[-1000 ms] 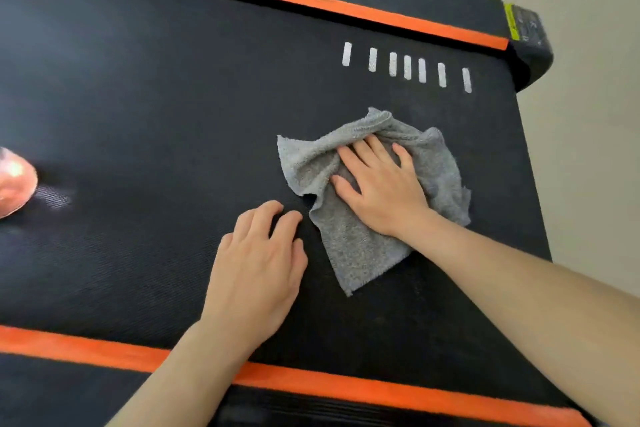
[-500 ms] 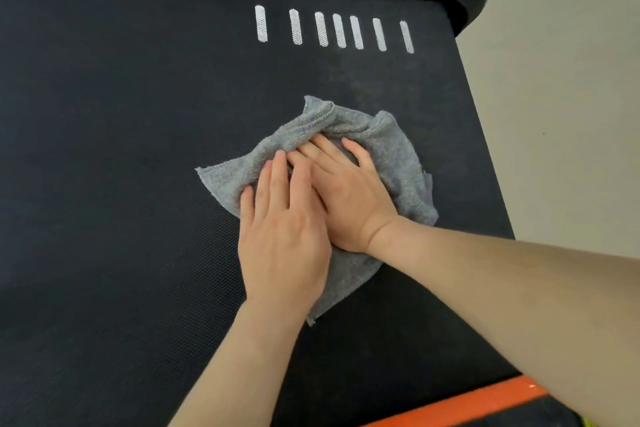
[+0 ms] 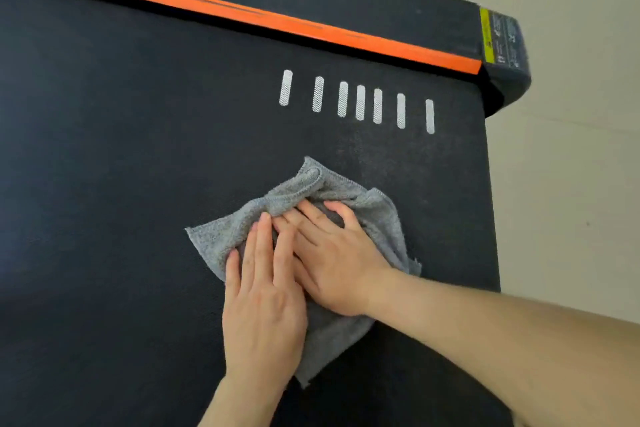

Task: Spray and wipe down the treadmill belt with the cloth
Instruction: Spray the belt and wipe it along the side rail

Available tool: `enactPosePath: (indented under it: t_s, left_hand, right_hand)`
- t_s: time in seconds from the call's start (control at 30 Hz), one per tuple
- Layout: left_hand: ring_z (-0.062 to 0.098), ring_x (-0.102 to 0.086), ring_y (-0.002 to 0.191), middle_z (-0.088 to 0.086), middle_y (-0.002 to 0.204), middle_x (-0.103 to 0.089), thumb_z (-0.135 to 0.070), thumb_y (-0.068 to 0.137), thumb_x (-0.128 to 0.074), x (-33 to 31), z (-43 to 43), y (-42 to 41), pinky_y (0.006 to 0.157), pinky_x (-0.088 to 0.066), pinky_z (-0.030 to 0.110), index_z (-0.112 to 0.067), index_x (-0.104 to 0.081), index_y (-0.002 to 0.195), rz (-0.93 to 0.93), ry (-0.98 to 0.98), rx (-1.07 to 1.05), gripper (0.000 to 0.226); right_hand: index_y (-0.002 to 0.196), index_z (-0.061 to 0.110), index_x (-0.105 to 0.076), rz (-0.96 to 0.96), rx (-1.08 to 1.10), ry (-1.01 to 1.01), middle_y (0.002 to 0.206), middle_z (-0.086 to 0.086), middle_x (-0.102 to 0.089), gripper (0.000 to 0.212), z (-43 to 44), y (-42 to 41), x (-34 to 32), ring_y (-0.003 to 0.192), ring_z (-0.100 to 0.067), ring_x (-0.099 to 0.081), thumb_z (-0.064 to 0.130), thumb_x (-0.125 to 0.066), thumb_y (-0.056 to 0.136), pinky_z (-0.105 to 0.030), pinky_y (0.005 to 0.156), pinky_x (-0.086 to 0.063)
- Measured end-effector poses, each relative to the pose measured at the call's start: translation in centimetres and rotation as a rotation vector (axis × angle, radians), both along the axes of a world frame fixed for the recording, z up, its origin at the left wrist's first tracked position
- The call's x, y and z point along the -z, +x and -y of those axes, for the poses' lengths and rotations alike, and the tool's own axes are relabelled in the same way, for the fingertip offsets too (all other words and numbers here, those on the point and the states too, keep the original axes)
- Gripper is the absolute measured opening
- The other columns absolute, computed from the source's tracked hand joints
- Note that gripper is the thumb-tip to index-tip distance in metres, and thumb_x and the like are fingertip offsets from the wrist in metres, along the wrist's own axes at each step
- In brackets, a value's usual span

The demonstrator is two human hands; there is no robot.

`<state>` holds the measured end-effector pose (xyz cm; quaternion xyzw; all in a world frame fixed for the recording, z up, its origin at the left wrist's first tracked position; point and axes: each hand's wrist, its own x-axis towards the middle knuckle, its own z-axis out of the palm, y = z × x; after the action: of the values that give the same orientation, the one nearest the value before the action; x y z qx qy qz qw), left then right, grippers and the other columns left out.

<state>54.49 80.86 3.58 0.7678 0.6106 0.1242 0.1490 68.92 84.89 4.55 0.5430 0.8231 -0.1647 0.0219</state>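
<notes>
Under both flat hands, left hand (image 3: 265, 308), right hand (image 3: 337, 267), grey cloth (image 3: 377, 215), treadmill belt (image 3: 121, 184)

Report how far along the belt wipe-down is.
Done: unclear; a paler mottled patch beyond the cloth may be spray or dust. In hand: left hand and right hand press flat on the grey cloth on the belt, near the white stripes. Left: likely the wide belt area to the left.
</notes>
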Motion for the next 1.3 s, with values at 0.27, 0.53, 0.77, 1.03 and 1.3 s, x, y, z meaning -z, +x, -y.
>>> enactPosePath:
  t_s: [0.27, 0.53, 0.77, 1.03, 1.3]
  left_hand:
    - [0.035, -0.028, 0.147, 0.022, 0.159, -0.026, -0.045, 0.099, -0.032, 0.0, -8.8, 5.4, 0.113, -0.027, 0.058, -0.002, -0.025, 0.154, -0.240, -0.013, -0.080, 0.070]
    - [0.025, -0.007, 0.153, 0.010, 0.166, -0.006, -0.061, 0.086, -0.003, 0.3, -23.4, 5.3, 0.120, -0.011, 0.054, -0.011, -0.004, 0.158, -0.299, -0.036, 0.116, 0.087]
    - [0.027, -0.007, 0.153, 0.013, 0.165, -0.006, -0.047, 0.096, -0.003, 0.2, -20.2, 5.7, 0.121, -0.013, 0.050, -0.007, -0.009, 0.157, -0.349, -0.049, 0.124, 0.073]
    - [0.031, -0.026, 0.148, 0.017, 0.160, -0.025, -0.047, 0.099, -0.030, -1.1, -3.4, 8.1, 0.116, -0.027, 0.051, -0.001, -0.037, 0.149, -0.241, -0.112, 0.301, 0.069]
    - [0.033, -0.033, 0.145, 0.020, 0.156, -0.034, -0.041, 0.099, -0.021, -0.4, -14.4, 10.1, 0.110, -0.034, 0.058, 0.001, -0.037, 0.149, -0.250, -0.082, 0.030, 0.067]
  right_hand:
    - [0.156, 0.026, -0.029, 0.062, -0.375, 0.113, 0.163, 0.005, -0.024, 0.061, -13.0, 7.6, 0.4, 0.151, -0.015, -0.018, 0.049, -0.024, 0.100, -0.046, 0.120, -0.007]
    - [0.157, 0.020, -0.026, 0.014, -0.059, 0.179, 0.164, 0.008, -0.022, 0.071, -21.2, 7.4, 1.0, 0.151, -0.009, -0.016, 0.043, -0.010, 0.092, -0.039, 0.117, -0.012]
    - [0.159, 0.027, -0.009, -0.014, 0.331, 0.081, 0.166, 0.013, -0.003, 0.055, -15.5, 5.5, 1.0, 0.152, -0.007, 0.000, 0.037, -0.015, 0.106, -0.041, 0.121, 0.002]
    - [0.155, 0.021, -0.030, 0.094, 0.203, -0.037, 0.162, 0.005, -0.024, 0.059, 1.7, 10.6, -1.2, 0.149, -0.014, -0.027, 0.043, -0.029, 0.101, -0.045, 0.114, -0.021]
    - [0.159, 0.027, -0.016, 0.009, 0.119, 0.007, 0.165, 0.013, -0.008, 0.060, -9.7, 10.0, -0.3, 0.151, -0.005, -0.007, 0.044, -0.014, 0.101, -0.042, 0.120, -0.003]
